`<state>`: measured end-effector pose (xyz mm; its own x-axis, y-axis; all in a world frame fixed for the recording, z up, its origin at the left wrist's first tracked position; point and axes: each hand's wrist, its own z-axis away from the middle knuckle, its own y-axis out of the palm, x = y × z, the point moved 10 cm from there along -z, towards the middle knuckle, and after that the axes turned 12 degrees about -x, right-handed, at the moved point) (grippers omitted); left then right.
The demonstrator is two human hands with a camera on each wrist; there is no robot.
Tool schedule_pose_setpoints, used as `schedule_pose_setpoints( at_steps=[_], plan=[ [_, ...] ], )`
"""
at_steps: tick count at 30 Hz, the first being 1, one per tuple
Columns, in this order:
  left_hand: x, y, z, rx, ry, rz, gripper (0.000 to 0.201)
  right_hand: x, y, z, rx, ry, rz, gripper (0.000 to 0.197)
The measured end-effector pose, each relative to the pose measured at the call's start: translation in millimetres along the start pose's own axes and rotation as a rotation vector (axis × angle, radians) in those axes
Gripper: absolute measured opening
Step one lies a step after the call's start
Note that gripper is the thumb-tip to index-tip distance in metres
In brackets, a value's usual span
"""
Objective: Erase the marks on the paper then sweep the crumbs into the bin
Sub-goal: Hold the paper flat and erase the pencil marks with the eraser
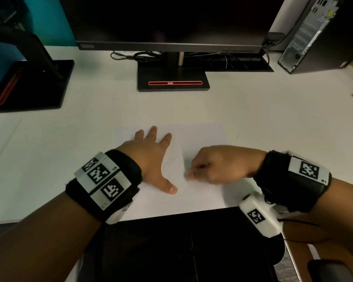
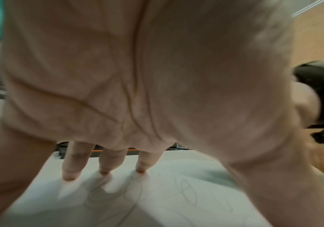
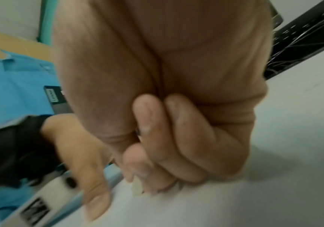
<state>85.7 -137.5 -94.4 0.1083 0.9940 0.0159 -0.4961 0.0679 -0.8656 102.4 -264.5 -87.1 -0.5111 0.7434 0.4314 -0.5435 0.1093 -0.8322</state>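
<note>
- Right hand [image 1: 216, 165] curled into a loose fist over the paper [image 1: 202, 139], thumb and fingertips pinching a small pale eraser [image 3: 137, 188] whose lower end meets the sheet.
- Left hand [image 1: 149, 153] spread wide and flat on the same sheet, fingertips [image 2: 69, 175] and thumb pressing down, nothing held.
- Faint pencil marks [image 2: 186, 193] looping across the paper under and beside the left palm, also dimly visible between the two hands in the head view.
- Crumbs too small or too blurred to make out on the sheet.
- Black wrist straps with white coded tags on both forearms.
- Dark rectangular shape [image 1: 181, 241] directly below the near desk edge, under the hands; possibly the bin, though cannot tell, and contents not discernible in the darkness.
- Paper lying flat on the white desk [image 1: 49, 149], near its front edge, roughly centred before the monitor.
- Monitor stand [image 1: 173, 78] farther back, a black base with a red-outlined slot, well apart from the paper.
- Monitor [image 1: 171, 21] above it, screen dark.
- Cables [image 1: 139, 55] tangled behind the stand.
- Second black stand [image 1: 29, 84] at far left.
- Computer tower [image 1: 318, 33] at far right, back panel facing the desk.
</note>
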Motion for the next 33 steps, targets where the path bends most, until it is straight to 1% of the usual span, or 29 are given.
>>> schedule_pose_setpoints(
  at_steps=[2,3,6,7,10,11,14,15,16,18,19,20,22,23,24,26,27,28,30,31,33],
  plan=[
    [0.0,0.4,-0.2,-0.004,0.003,0.004,0.143,-7.5,-12.6,-2.9,-0.085,0.028,0.004,0.049],
    [0.2,0.4,-0.3,-0.006,0.004,0.003,0.143,-6.6,-13.2,-2.2,-0.089,0.025,0.013,0.048],
    [0.9,1.4,-0.1,-0.003,0.002,-0.003,0.144,4.7,4.9,4.4,0.032,-0.023,0.041,0.047],
    [0.7,1.4,-0.6,-0.002,0.002,-0.006,0.144,4.4,4.9,4.8,0.034,-0.016,0.029,0.047],
    [0.1,0.7,-1.7,-0.008,0.008,0.000,0.144,-8.9,-12.3,1.1,-0.066,0.043,-0.001,0.048],
    [0.4,0.6,-1.8,-0.010,0.009,0.001,0.144,-7.8,-13.0,2.1,-0.071,0.038,0.011,0.048],
    [1.1,1.8,-2.4,-0.005,0.009,-0.002,0.145,4.4,5.4,10.8,0.057,-0.011,0.054,0.046],
    [1.3,1.7,-2.6,-0.004,0.010,-0.004,0.145,5.4,6.1,11.2,0.059,-0.007,0.046,0.046],
    [1.2,1.3,-2.8,-0.004,0.012,-0.005,0.145,2.8,1.6,8.8,0.028,0.008,0.034,0.047],
    [1.2,0.8,-2.3,-0.007,0.014,-0.003,0.145,-2.6,-12.1,1.7,-0.081,0.027,0.019,0.048],
    [1.3,0.7,-2.0,-0.006,0.013,-0.001,0.144,-1.0,-14.0,0.0,-0.101,0.020,0.019,0.048],
    [1.4,0.9,-1.7,-0.005,0.012,-0.001,0.144,3.6,-10.3,0.0,-0.076,0.000,0.030,0.047],
    [1.4,1.6,-1.8,-0.002,0.009,0.000,0.145,12.9,5.4,2.5,0.048,-0.032,0.049,0.046],
    [1.1,2.0,-1.9,0.000,0.008,0.000,0.145,14.3,7.5,2.6,0.068,-0.027,0.035,0.045],
    [0.7,1.8,-2.6,0.000,0.009,-0.001,0.145,11.7,3.1,0.2,0.045,-0.009,0.020,0.045],
    [0.5,2.5,-2.8,0.002,0.009,0.000,0.145,6.3,-10.2,-4.8,-0.043,0.018,0.022,0.045],
    [0.7,2.4,-2.5,0.001,0.009,0.000,0.145,6.6,-11.6,-5.4,-0.052,0.015,0.030,0.045],
    [0.9,2.0,-2.3,-0.001,0.010,-0.002,0.145,9.7,-7.9,-4.5,-0.021,0.000,0.041,0.045],
    [0.9,2.1,-2.0,-0.002,0.010,-0.006,0.145,15.2,5.9,0.2,0.092,-0.022,0.052,0.045],
    [0.8,2.1,-2.3,-0.003,0.010,-0.008,0.145,15.5,7.1,-0.1,0.100,-0.017,0.042,0.044],
    [0.3,1.6,-3.0,-0.005,0.013,-0.007,0.145,8.9,-5.3,-7.1,0.007,0.013,0.037,0.044]
  ],
)
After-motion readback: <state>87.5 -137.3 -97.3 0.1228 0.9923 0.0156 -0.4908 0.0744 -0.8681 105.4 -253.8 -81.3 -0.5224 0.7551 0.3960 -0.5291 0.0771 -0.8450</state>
